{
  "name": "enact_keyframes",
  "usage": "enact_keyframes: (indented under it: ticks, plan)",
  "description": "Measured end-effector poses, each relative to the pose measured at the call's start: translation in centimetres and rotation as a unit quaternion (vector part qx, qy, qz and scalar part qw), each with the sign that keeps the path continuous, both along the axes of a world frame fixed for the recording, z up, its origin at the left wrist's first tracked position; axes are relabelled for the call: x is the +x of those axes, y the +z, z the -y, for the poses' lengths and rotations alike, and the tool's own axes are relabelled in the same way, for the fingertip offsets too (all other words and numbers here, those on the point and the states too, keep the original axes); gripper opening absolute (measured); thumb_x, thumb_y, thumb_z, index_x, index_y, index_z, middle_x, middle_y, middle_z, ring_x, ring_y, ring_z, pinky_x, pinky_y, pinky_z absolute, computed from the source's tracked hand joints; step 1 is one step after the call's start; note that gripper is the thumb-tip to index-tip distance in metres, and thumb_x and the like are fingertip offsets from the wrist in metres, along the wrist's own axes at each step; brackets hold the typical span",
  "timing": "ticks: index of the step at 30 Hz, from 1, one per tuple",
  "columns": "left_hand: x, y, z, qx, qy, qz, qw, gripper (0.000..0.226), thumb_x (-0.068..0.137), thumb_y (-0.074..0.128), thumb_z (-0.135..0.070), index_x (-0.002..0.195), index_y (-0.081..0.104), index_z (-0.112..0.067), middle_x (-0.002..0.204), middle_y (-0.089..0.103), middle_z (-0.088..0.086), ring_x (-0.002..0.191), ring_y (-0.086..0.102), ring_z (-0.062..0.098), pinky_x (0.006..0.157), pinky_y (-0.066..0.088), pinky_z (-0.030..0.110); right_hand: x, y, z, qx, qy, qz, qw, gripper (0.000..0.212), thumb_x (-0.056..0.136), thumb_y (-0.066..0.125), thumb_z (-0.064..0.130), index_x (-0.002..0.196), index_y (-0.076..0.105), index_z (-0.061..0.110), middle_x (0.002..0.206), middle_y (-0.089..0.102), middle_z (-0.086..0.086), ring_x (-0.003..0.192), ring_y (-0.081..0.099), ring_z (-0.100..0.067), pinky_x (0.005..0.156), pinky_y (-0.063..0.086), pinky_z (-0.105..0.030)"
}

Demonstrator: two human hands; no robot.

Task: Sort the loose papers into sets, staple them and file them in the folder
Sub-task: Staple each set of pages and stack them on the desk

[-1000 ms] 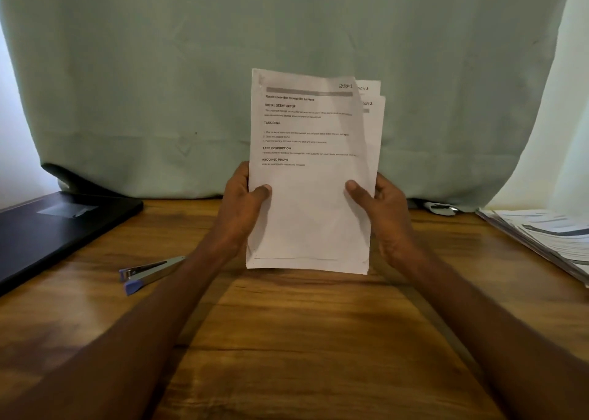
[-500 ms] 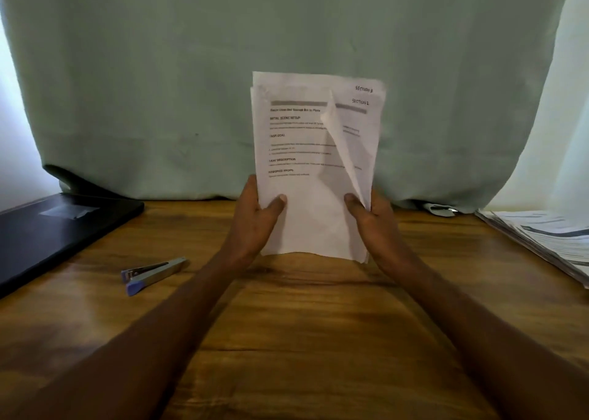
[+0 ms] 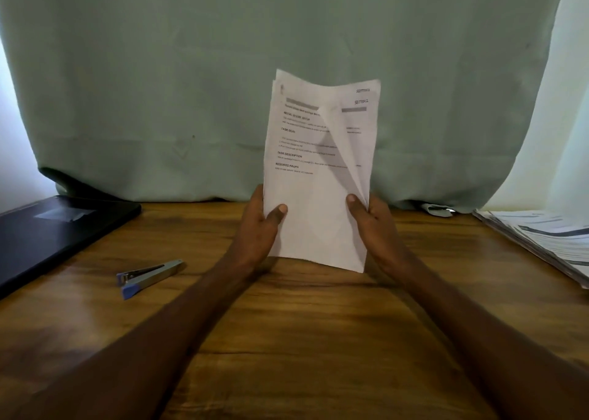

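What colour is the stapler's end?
Blue, on the small silver metal stapler, clearest in the head view.

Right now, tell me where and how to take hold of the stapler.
Grip the stapler across its long sides at mid-body, coming down from above. It lies flat on the wooden table, blue end nearest, metal nose pointing away to the right, its jaw slightly open. The left hand is nearer, but it grips the papers.

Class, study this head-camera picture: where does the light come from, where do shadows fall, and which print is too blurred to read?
Head view: daylight glows at both edges round the curtain; the curled top sheet shades the held papers gripped by the left hand and right hand; headings read, small print blurs; the table shows soft sheen; wide-angle bending at the edges.
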State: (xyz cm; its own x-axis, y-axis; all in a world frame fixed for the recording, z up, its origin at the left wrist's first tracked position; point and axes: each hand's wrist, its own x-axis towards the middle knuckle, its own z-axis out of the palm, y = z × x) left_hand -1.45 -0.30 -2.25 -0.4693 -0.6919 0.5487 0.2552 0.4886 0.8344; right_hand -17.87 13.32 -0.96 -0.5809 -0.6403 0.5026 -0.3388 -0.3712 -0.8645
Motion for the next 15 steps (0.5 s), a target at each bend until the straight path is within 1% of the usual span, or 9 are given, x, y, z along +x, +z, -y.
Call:
enact_keyframes:
  ticks: [2, 3, 5, 7, 9, 11, 12, 13, 15]
  plan:
    - [0.0, -0.2, 0.3, -0.002, -0.01, 0.011, 1.0, 0.043, 0.105, 0.058, -0.018, 0.144, 0.046, -0.033, 0.128, 0.061, -0.022, 0.111, 0.061, -0.011, 0.08, 0.051, 0.007, 0.3, 0.5, -0.1, -0.026, -0.008, 0.002, 1.0, 0.021, 0.104, 0.056, 0.042, 0.122, 0.063, 0.037, 0.106, 0.075, 0.022, 0.095, 0.071, 0.002, 0.067, 0.055, -0.012]
    - [0.0, -0.3, 0.4, 0.004, -0.018, 0.023, 1.0, 0.047, 0.104, 0.06, -0.018, 0.148, 0.046, -0.031, 0.126, 0.062, -0.022, 0.11, 0.061, -0.009, 0.079, 0.052, 0.007, 0.5, 0.9, -0.3, -0.037, -0.016, 0.004, 0.999, 0.017, 0.104, 0.055, 0.044, 0.118, 0.063, 0.04, 0.106, 0.074, 0.024, 0.095, 0.071, 0.002, 0.067, 0.055, -0.011]
    - [0.2, -0.3, 0.3, 0.024, -0.028, 0.027, 0.999, 0.052, 0.101, 0.066, -0.018, 0.149, 0.048, -0.028, 0.119, 0.064, -0.026, 0.104, 0.063, -0.01, 0.074, 0.052, 0.007, 0.5, 1.5, -0.4, -0.049, -0.012, 0.01, 0.999, 0.016, 0.105, 0.054, 0.043, 0.116, 0.065, 0.038, 0.105, 0.075, 0.023, 0.094, 0.072, 0.002, 0.067, 0.055, -0.011]
    - [0.4, 0.2, 0.4, 0.041, -0.027, -0.005, 0.999, 0.049, 0.096, 0.072, -0.022, 0.142, 0.056, -0.028, 0.115, 0.071, -0.021, 0.102, 0.068, -0.003, 0.076, 0.056, 0.013, 0.2, 1.5, -0.6, -0.037, -0.002, 0.002, 0.999, 0.014, 0.105, 0.054, 0.04, 0.111, 0.067, 0.036, 0.102, 0.076, 0.022, 0.092, 0.073, 0.0, 0.065, 0.055, -0.011]
    - [0.8, 0.8, 0.6, 0.054, -0.021, -0.04, 0.998, 0.04, 0.094, 0.075, -0.027, 0.132, 0.063, -0.03, 0.116, 0.075, -0.014, 0.103, 0.072, 0.006, 0.079, 0.06, 0.023, 0.0, 1.2, -0.5, -0.02, 0.006, -0.024, 0.999, 0.012, 0.104, 0.056, 0.04, 0.108, 0.067, 0.036, 0.097, 0.077, 0.021, 0.09, 0.073, -0.003, 0.064, 0.055, -0.012]
    - [1.1, 1.2, 0.9, 0.056, -0.013, -0.05, 0.997, 0.029, 0.095, 0.074, -0.027, 0.124, 0.067, -0.03, 0.114, 0.076, -0.012, 0.102, 0.074, 0.011, 0.082, 0.063, 0.031, -0.1, 1.2, -0.4, -0.016, 0.006, -0.056, 0.998, 0.011, 0.103, 0.058, 0.04, 0.11, 0.066, 0.038, 0.1, 0.076, 0.019, 0.092, 0.073, -0.005, 0.067, 0.056, -0.015]
    - [1.3, 1.3, 1.0, 0.05, -0.013, -0.045, 0.998, 0.026, 0.096, 0.073, -0.026, 0.121, 0.068, -0.03, 0.113, 0.077, -0.013, 0.101, 0.074, 0.011, 0.083, 0.062, 0.032, 0.0, 1.3, -0.3, -0.024, 0.0, -0.071, 0.997, 0.012, 0.103, 0.058, 0.039, 0.113, 0.066, 0.039, 0.104, 0.076, 0.019, 0.095, 0.073, -0.004, 0.07, 0.057, -0.016]
    - [1.5, 1.3, 1.0, 0.041, -0.016, -0.04, 0.998, 0.024, 0.097, 0.072, -0.025, 0.119, 0.068, -0.032, 0.112, 0.077, -0.014, 0.101, 0.074, 0.011, 0.082, 0.062, 0.03, 0.2, 1.6, -0.3, -0.041, -0.009, -0.08, 0.996, 0.013, 0.103, 0.058, 0.039, 0.114, 0.066, 0.039, 0.107, 0.075, 0.018, 0.098, 0.072, -0.004, 0.074, 0.057, -0.018]
    - [1.8, 1.6, 0.8, 0.012, -0.026, -0.023, 0.999, 0.024, 0.098, 0.07, -0.024, 0.119, 0.067, -0.035, 0.112, 0.076, -0.018, 0.102, 0.073, 0.007, 0.08, 0.06, 0.023, 0.4, 2.6, -0.6, -0.103, -0.031, -0.059, 0.992, 0.015, 0.105, 0.056, 0.034, 0.11, 0.07, 0.03, 0.105, 0.076, 0.009, 0.096, 0.072, -0.008, 0.078, 0.058, -0.023]
